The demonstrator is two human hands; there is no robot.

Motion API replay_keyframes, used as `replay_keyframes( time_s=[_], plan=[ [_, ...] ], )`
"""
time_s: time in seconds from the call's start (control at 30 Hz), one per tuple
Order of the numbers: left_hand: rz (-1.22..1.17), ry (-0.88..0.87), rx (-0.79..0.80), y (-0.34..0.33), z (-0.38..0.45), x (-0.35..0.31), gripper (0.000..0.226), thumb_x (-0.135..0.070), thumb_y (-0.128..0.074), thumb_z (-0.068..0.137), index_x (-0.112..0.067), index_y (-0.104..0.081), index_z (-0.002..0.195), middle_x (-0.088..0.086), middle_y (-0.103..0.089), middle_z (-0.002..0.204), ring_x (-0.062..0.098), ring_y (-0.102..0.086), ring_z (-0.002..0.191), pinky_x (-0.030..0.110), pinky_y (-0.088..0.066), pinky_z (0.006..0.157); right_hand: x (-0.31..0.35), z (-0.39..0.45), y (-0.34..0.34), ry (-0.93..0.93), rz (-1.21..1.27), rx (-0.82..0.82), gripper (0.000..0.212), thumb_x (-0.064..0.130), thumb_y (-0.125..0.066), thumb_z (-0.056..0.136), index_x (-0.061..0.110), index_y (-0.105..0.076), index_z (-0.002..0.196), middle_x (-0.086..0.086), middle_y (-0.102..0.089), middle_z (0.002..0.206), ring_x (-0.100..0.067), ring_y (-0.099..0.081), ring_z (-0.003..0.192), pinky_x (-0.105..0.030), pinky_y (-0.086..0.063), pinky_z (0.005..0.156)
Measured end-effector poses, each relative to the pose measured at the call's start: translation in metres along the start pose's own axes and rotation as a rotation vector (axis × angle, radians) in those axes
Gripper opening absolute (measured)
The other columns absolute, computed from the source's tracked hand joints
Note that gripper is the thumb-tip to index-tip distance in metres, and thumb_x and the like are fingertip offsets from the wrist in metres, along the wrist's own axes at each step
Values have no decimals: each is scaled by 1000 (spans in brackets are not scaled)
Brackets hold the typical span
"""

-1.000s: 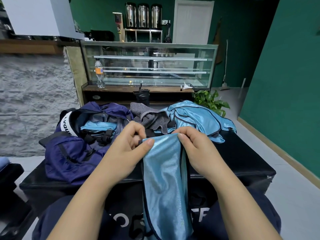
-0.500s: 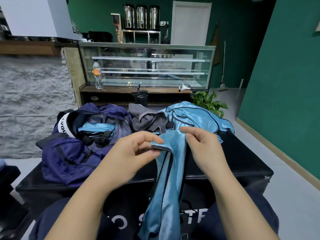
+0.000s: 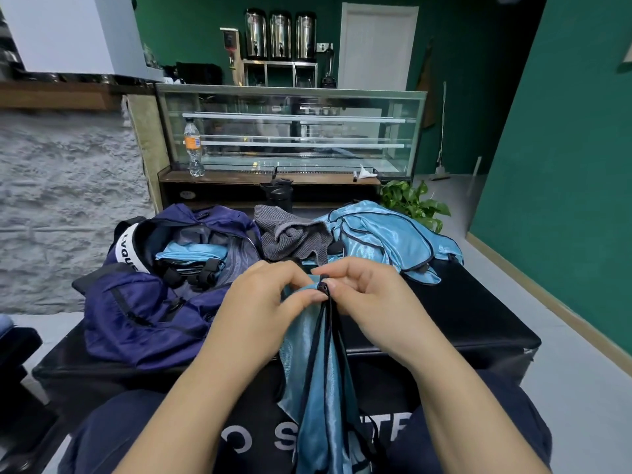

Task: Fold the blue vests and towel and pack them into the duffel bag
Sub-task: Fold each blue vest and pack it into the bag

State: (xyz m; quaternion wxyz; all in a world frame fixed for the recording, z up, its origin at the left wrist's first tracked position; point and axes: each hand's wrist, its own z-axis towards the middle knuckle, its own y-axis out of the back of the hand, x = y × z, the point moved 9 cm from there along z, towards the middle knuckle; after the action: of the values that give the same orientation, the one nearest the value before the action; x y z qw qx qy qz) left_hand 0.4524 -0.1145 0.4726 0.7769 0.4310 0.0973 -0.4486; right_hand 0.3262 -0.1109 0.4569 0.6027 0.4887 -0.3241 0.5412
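The left hand (image 3: 263, 302) and right hand (image 3: 369, 302) meet above the table's near edge, fingertips almost touching. Both pinch the top of one blue vest (image 3: 318, 381): the left thumb and fingers curl round its gathered fabric, and the right fingers curl round its dark-trimmed edge beside them. The vest hangs from that grip, bunched into a narrow strip, down past the near edge of the black table (image 3: 461, 319) and over the person's lap.

The navy duffel bag (image 3: 143, 313) lies open on the table's left side, with a folded blue piece (image 3: 189, 253) inside it. A crumpled grey towel (image 3: 290, 237) sits at the far edge, near the middle, just right of the bag. A heap of more vests (image 3: 386, 237) lies at the far right corner, touching the towel's right side. The hands hide part of the table between the towel and the near edge.

Behind the table stands a glass display case (image 3: 290, 131) with a bottle (image 3: 194, 145) on its ledge, and a plant (image 3: 413, 203) beside it.
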Motion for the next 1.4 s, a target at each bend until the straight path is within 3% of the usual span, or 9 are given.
replay_keyframes(
  time_s=[0.13, 0.23, 0.3, 0.43, 0.7, 0.83, 0.97, 1.17, 1.4],
  plan=[
    [-47, 66, -49, 2, -2, 7, 25, -30, -76, 75, -34, -54, 65, -32, -57, 75, -6, -48, 69, 13, -31, 61, 2, -1, 0, 8, -50, 31, 23, 5, -53, 95, 24, -66, 94, 20, -62, 57, 5, -51, 53, -11, -37, 62],
    [-59, 94, -61, 4, -3, 9, 24, -34, -75, 73, -33, -53, 64, -18, -55, 61, -2, -46, 63, 17, -27, 56, 3, -3, -1, 24, -44, 32, 17, 16, -57, 93, 28, -69, 93, 5, -65, 66, -8, -49, 60, -27, -39, 67],
    [-19, 88, -63, 6, -3, 9, 25, -33, -75, 73, -32, -52, 64, -14, -55, 63, -2, -46, 63, 17, -28, 56, 6, -4, -3, 25, -18, 53, 11, 21, -63, 89, 29, -69, 93, -2, -70, 74, -12, -57, 67, -26, -44, 70],
    [14, 82, -76, 7, -3, 11, 27, -32, -74, 73, -31, -49, 63, -12, -58, 78, 5, -46, 68, 17, -30, 58, 7, -5, -6, 26, 75, 71, 17, 2, -67, 85, 19, -67, 91, 12, -73, 76, 2, -66, 75, -10, -47, 71],
    [8, -16, 120, -7, -3, 23, 24, -59, -53, 75, -37, -57, 71, -8, -55, 72, 5, -46, 80, 13, -31, 68, -10, -1, 20, -25, 234, -94, 17, 5, -60, 91, 19, -69, 88, -1, -72, 77, -16, -64, 77, -33, -50, 78],
    [-44, -5, 102, -8, -5, 37, 31, -61, -48, 78, -33, -61, 72, -22, -47, 97, 4, -47, 102, 13, -31, 85, -13, -2, 30, -46, 252, -138, 16, 5, -60, 90, 17, -69, 88, -2, -72, 77, -15, -63, 75, -21, -48, 69],
    [-142, -48, 133, -15, -6, 29, 27, -53, -51, 83, -28, -58, 76, -30, -49, 125, 4, -48, 122, 22, -34, 98, -14, -3, 31, -60, 249, -142, 15, 6, -61, 90, 18, -69, 88, -1, -72, 77, -14, -63, 75, -23, -47, 69],
    [-326, -64, 133, -20, -8, 17, 26, -43, -55, 86, -22, -57, 71, -13, -66, 103, 11, -62, 100, 23, -45, 84, -9, -4, 34, -51, 234, -126, 11, 6, -60, 90, 14, -69, 91, -2, -70, 78, -16, -60, 78, -25, -46, 70],
    [-326, -53, 60, -9, -3, 18, 21, -48, -59, 80, -29, -58, 71, -9, -59, 77, 6, -55, 71, 18, -41, 69, -4, -5, 42, -30, 161, -118, 16, 6, -57, 93, 17, -67, 89, 5, -70, 73, -9, -60, 74, -21, -46, 72]
  ],
)
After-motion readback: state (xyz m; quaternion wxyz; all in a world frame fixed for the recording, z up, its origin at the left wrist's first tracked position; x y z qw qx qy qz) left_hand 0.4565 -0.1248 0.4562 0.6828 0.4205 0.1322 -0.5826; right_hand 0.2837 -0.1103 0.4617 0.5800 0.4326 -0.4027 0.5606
